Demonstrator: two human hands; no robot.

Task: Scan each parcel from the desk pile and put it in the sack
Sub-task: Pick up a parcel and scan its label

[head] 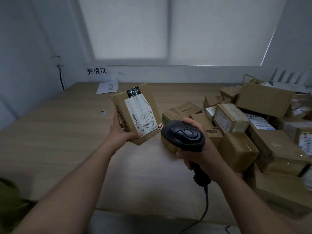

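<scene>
1. Status: one parcel (136, 114), a small cardboard box, is up off the tabletop (59, 132). The left hand (120, 130) grips it, thumb on the label's lower edge, fingers curled round the box's left side. Label w/ barcodes faces the camera, tilted.
2. The right hand (202, 154) is closed round the grip of a black scanner (184, 134). Scanner head sits just right of the parcel, near but not touching. No scan light visible, so can't tell if it's reading.
3. Progress: looks like the scan step for this box; it's not in the sack yet. The pile (253, 125) on the right of the tabletop is big, w/ lots of boxes stacked & leaning, so prob. most of the job is left. How many are done: can't tell.
4. No sack clearly in view. A green shape (8, 200) at the bottom-left edge may be it; can't tell.
5. Around: paper sign (97, 71) on the wall, another sheet (108, 87) lying at the tabletop's far edge, small round disc (102, 112) on the tabletop, scanner cable (205, 208) hanging down toward the person.
6. In the way: the cable could snag on the tabletop edge on a turn to the left. The pile sits right beside the right arm, so a swing could knock boxes off.
</scene>
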